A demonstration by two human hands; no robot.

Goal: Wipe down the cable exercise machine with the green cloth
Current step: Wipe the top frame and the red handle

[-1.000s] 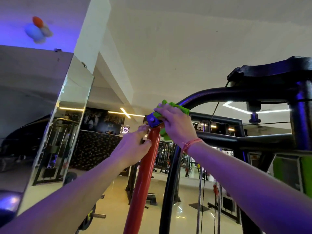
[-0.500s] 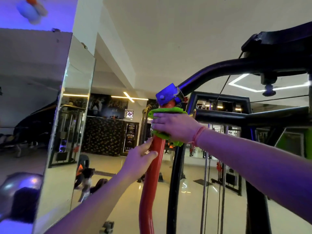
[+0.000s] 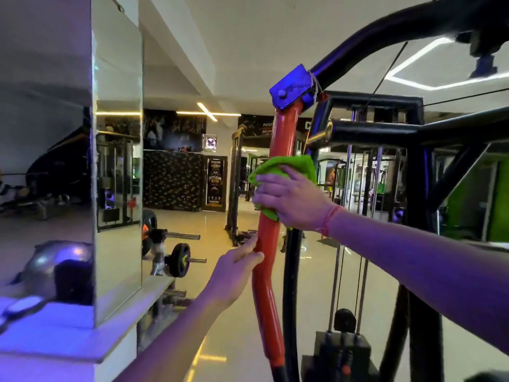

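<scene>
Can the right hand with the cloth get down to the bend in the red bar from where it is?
Probably yes. The right hand presses the green cloth onto the red metal bar; only the left hand, resting just above the bend, is in the way.
</scene>
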